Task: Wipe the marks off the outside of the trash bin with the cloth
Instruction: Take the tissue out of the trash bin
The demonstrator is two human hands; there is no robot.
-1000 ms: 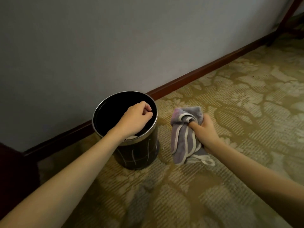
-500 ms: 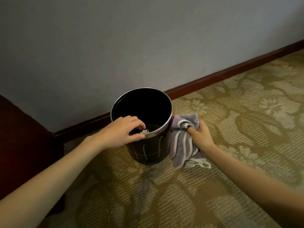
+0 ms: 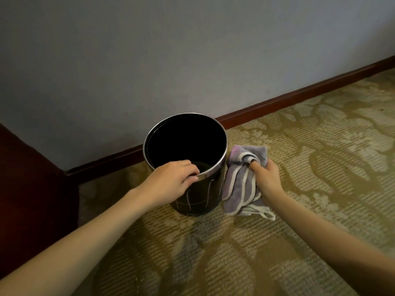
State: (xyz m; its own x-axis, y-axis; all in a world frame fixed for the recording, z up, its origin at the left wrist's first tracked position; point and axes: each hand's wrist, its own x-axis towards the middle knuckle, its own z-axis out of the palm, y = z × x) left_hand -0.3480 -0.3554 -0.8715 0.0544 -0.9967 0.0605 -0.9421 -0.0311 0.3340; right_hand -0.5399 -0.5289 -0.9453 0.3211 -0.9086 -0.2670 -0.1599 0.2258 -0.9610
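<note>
A black trash bin (image 3: 198,195) stands on the patterned carpet (image 3: 299,167), close to the grey wall (image 3: 192,50) and its dark red baseboard (image 3: 288,101). The bin has a shiny metal rim, and thin white marks (image 3: 192,199) run down and across its near side. The left hand (image 3: 173,181) holds the near edge of the rim, with the fingers curled over into the bin and the thumb on the outside. The right hand (image 3: 267,180) grips a bunched purple cloth (image 3: 241,180) with white stripes. The cloth is just beside the right side of the bin and seems to touch it. Its lower end hangs down to the carpet. A dark wooden thing (image 3: 32,189) stands at the left.
</note>
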